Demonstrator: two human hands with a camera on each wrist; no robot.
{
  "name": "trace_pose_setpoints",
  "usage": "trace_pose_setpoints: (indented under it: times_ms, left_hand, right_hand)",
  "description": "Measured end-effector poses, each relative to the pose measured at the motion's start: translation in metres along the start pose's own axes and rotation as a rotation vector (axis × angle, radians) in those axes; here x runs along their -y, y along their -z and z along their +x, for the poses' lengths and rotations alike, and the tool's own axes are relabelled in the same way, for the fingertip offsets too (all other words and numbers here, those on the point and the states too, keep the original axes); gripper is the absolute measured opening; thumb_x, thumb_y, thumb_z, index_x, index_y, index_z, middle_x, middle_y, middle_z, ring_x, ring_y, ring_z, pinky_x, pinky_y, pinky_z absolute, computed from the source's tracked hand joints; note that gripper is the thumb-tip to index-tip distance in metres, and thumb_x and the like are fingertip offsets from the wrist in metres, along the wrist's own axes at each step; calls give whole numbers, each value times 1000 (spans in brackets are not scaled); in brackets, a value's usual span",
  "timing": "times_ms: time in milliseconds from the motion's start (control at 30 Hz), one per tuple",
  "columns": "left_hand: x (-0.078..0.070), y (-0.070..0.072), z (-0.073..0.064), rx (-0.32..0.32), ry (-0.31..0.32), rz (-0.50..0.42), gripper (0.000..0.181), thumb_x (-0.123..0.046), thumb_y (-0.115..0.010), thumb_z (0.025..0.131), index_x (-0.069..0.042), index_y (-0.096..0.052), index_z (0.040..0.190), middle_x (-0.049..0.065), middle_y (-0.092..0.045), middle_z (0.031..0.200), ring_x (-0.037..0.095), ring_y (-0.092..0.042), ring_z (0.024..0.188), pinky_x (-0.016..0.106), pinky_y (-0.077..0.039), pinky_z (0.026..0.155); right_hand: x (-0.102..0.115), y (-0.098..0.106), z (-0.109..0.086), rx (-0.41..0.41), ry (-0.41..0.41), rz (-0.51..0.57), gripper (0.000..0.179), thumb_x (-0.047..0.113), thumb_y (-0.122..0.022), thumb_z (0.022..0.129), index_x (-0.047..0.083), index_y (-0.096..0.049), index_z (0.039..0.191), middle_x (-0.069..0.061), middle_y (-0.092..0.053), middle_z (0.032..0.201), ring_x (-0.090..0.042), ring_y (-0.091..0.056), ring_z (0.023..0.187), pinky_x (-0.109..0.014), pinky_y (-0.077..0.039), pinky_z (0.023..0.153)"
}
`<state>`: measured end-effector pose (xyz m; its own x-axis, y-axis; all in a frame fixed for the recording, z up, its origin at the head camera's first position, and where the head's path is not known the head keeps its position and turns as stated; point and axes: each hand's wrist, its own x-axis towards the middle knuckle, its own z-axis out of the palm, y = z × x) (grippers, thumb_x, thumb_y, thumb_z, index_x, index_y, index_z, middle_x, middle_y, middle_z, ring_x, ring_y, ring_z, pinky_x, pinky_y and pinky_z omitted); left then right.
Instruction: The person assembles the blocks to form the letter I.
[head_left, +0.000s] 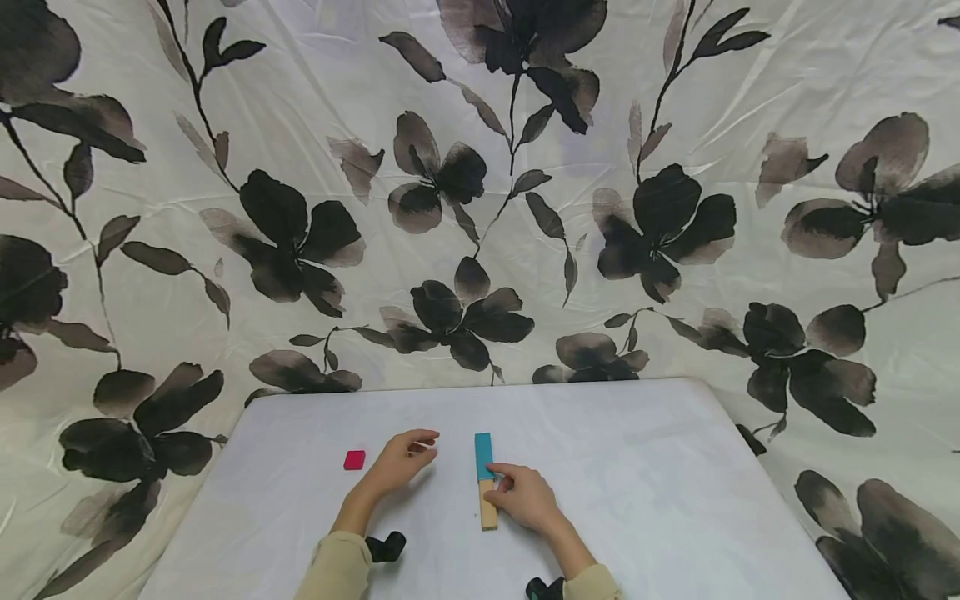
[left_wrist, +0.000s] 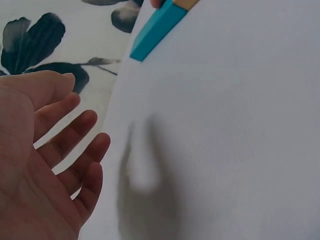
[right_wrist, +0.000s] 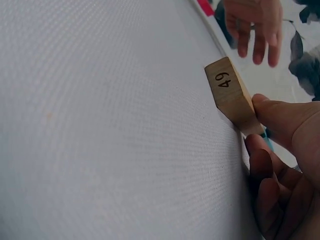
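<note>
A long slim block (head_left: 487,505) lies on the white table, pointing away from me. Its near half is bare wood and its far half teal (head_left: 482,450); "49" is printed on the near wooden end (right_wrist: 221,80). My right hand (head_left: 527,500) holds it from the right, thumb on the wood and forefinger by the teal part. Its other fingers curl beneath the palm in the right wrist view. To the left, my left hand (head_left: 405,461) hovers over the table with nothing in its loosely bent fingers, apart from the block's teal end (left_wrist: 155,35).
A small flat red square (head_left: 354,460) lies left of my left hand. The white table (head_left: 637,467) ends at a back edge, with a floral cloth (head_left: 465,208) hanging behind it. Black cameras (head_left: 386,547) are strapped at both wrists.
</note>
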<state>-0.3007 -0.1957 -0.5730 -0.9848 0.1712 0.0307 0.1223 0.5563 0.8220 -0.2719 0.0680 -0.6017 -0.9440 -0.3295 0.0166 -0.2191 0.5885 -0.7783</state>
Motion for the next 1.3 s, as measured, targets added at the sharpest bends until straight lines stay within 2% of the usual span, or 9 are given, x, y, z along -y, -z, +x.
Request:
trace_pose_setpoints:
  times_ms: [267,633,733,867,1000,1133,1300]
  left_hand:
    - [15,21,-12,-66,19,14,36,-13,-68,91,-7,-63,126,10,-63,120,31,-55,113,50,-46,94]
    - [33,52,-28,-142,14,85,39,-11,-69,90,-5,-61,127,17,-60,123,38,-51,118,56,-40,97]
    - [38,58,-32,-153,33,109,39,-11,-68,91,-5,-60,128,19,-57,126,40,-49,119,57,-41,98]
    - [45,65,-36,-162,69,139,38,-13,-66,92,-5,-60,129,21,-53,130,39,-49,119,56,-42,97]
    - [54,69,-40,-200,64,155,37,-10,-67,91,-2,-61,126,24,-52,130,42,-49,119,58,-41,97]
    - [61,72,-43,-237,59,129,35,-8,-68,90,1,-62,123,25,-53,128,44,-46,122,60,-37,100]
    - [72,75,-47,-247,78,107,36,-7,-66,90,2,-61,124,24,-51,129,43,-44,125,57,-39,100]
  right_hand:
    - [-1,1,1,-8,10,-21,46,31,-75,84,16,-66,126,13,-57,69,-7,-49,54,-24,-37,49]
    - [0,2,-1,-15,2,-17,45,31,-74,85,17,-66,126,13,-56,69,-7,-49,55,-25,-37,50]
    - [1,2,-1,-17,3,-22,45,31,-74,85,17,-66,126,13,-56,69,-7,-49,55,-25,-37,50]
    - [1,2,-1,-18,3,-21,45,31,-75,85,17,-66,126,13,-56,70,-7,-49,56,-25,-37,50]
    - [2,2,-1,-13,0,-22,45,31,-74,85,16,-66,127,13,-57,70,-8,-49,55,-25,-37,50]
    - [2,3,-1,-8,-7,-31,45,31,-74,85,17,-66,127,13,-57,70,-7,-48,55,-25,-37,50]
    - [1,2,-1,-11,-9,-30,45,31,-75,85,17,-66,127,12,-57,70,-7,-48,55,-25,-37,50]
